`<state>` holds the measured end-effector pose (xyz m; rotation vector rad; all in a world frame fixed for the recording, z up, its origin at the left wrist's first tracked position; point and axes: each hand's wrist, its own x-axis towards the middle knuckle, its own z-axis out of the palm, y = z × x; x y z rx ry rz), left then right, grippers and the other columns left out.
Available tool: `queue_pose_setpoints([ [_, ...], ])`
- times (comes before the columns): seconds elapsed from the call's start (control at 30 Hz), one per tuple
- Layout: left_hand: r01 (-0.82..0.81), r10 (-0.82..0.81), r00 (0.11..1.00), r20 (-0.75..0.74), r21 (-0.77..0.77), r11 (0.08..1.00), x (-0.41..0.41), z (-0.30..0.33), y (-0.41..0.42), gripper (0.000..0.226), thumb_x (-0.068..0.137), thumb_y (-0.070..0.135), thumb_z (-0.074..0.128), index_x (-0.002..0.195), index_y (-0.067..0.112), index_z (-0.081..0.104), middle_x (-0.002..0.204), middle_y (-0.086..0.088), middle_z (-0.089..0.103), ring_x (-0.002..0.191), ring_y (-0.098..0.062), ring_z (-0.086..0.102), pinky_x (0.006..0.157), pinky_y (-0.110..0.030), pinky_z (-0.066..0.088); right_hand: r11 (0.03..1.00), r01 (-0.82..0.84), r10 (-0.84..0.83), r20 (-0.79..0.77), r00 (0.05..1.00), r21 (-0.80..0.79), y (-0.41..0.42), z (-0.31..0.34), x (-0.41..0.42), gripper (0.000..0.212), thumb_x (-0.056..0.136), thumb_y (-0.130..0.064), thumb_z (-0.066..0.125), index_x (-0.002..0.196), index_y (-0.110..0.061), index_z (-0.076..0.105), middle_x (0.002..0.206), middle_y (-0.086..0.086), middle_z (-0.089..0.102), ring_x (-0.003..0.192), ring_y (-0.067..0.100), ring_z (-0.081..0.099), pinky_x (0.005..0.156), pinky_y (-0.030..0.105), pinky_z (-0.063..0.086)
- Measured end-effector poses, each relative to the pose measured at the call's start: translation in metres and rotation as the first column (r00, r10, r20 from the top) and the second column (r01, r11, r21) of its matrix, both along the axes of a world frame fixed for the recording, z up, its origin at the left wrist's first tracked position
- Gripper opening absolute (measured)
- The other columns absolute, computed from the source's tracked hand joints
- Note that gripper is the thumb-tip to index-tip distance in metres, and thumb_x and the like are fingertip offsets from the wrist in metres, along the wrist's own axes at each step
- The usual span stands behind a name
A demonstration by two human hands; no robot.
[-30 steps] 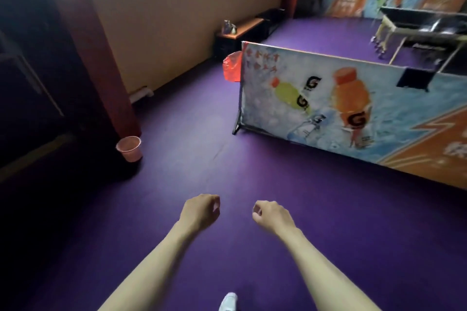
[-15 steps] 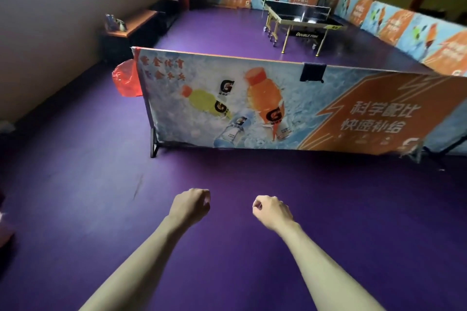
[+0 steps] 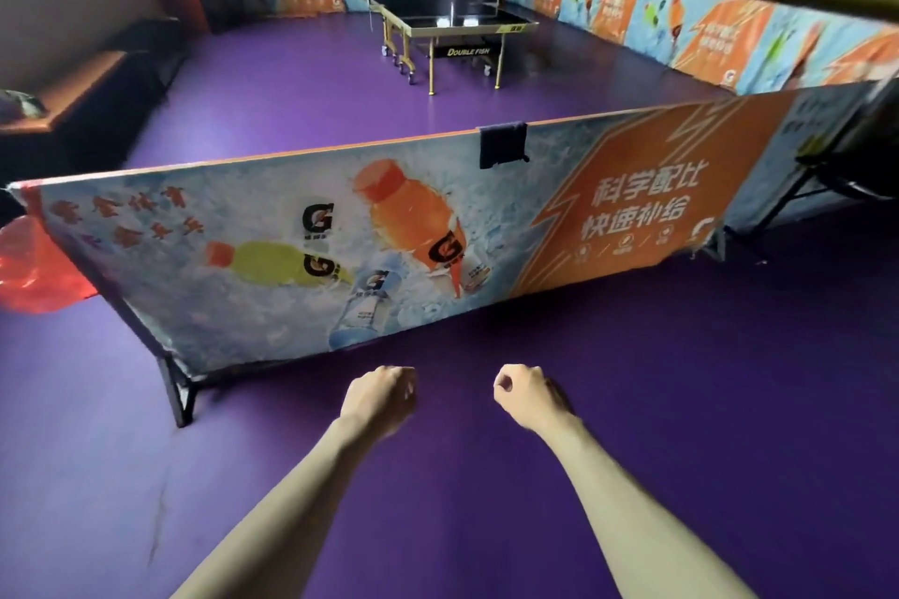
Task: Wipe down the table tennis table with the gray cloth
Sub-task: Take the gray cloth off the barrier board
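Purple flooring (image 3: pixel 632 404) lies beneath both hands, which are held out side by side over it, apart from each other. The left hand (image 3: pixel 377 399) and right hand (image 3: pixel 528 396) are each curled into a loose fist and hold nothing. Just beyond them stands a printed barrier panel (image 3: pixel 340 248); the gray cloth (image 3: pixel 501 144) hangs draped over its top edge. The table tennis table (image 3: pixel 452 27) stands well beyond the panel. A red plastic bag (image 3: pixel 34 268) hangs at the panel's left end.

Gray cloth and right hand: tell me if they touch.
Apart. The head view shows the gray cloth draped over the barrier, with purple floor between it and the right hand.
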<state>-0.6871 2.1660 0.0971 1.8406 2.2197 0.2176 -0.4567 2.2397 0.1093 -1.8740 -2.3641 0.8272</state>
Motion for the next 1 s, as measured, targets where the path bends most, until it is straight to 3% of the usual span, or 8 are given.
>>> queue_pose_setpoints([
  [0.17,0.081,-0.08,0.996,-0.032,0.046,0.996,-0.018,0.016,0.112,0.016,0.089,0.025,0.051,0.094,0.025,0.067,0.092,0.002,0.073,0.084,-0.027,0.07,0.062,-0.029,0.04,0.997,0.07,-0.07,-0.009,0.997,0.02,0.093,0.008,-0.013,0.009,0.095,-0.03,0.056,0.092,-0.032,0.064,0.101,-0.004,0.072,0.085,0.026,0.067,0.072,0.029,0.049],
  [0.4,0.172,-0.163,0.983,-0.089,0.109,0.979,-0.065,0.014,0.3,0.019,0.094,0.024,0.048,0.094,0.023,0.067,0.09,-0.002,0.074,0.078,-0.03,0.071,0.059,-0.03,0.04,0.992,0.122,-0.122,0.007,0.993,0.039,0.256,-0.002,-0.059,0.01,0.096,-0.03,0.06,0.09,-0.031,0.068,0.083,-0.007,0.062,0.078,0.024,0.063,0.071,0.031,0.054],
  [0.53,0.204,-0.196,0.978,-0.072,0.141,0.969,-0.098,0.011,0.404,0.02,0.095,0.023,0.048,0.093,0.021,0.068,0.088,-0.003,0.074,0.077,-0.031,0.071,0.058,-0.031,0.043,0.99,0.129,-0.131,0.03,0.991,0.058,0.353,-0.007,-0.089,0.012,0.098,-0.028,0.059,0.097,-0.027,0.071,0.097,-0.001,0.071,0.079,0.025,0.064,0.067,0.028,0.045],
  [0.67,0.201,-0.199,0.98,-0.027,0.111,0.973,-0.132,0.019,0.496,0.018,0.095,0.027,0.051,0.097,0.022,0.068,0.087,0.0,0.073,0.08,-0.029,0.071,0.065,-0.035,0.053,0.983,0.179,-0.18,0.009,0.984,0.026,0.44,-0.007,-0.113,0.01,0.098,-0.027,0.06,0.091,-0.026,0.068,0.097,0.001,0.069,0.081,0.023,0.067,0.068,0.033,0.054],
  [0.87,0.179,-0.177,0.984,-0.024,0.163,0.97,-0.153,0.03,0.627,0.015,0.088,0.024,0.055,0.088,0.025,0.07,0.085,0.0,0.075,0.085,-0.027,0.07,0.077,-0.036,0.046,0.979,0.196,-0.197,0.002,0.98,0.054,0.563,0.001,-0.128,0.01,0.099,-0.028,0.06,0.095,-0.024,0.069,0.1,0.003,0.068,0.082,0.026,0.064,0.069,0.031,0.051],
  [1.0,0.169,-0.169,0.985,-0.019,0.22,0.961,-0.151,0.022,0.715,0.015,0.083,0.022,0.056,0.088,0.021,0.069,0.087,0.0,0.075,0.086,-0.028,0.069,0.075,-0.035,0.045,0.98,0.179,-0.18,0.002,0.984,0.091,0.649,-0.001,-0.129,0.01,0.099,-0.029,0.059,0.095,-0.027,0.067,0.097,0.002,0.067,0.085,0.028,0.064,0.07,0.033,0.051],
])
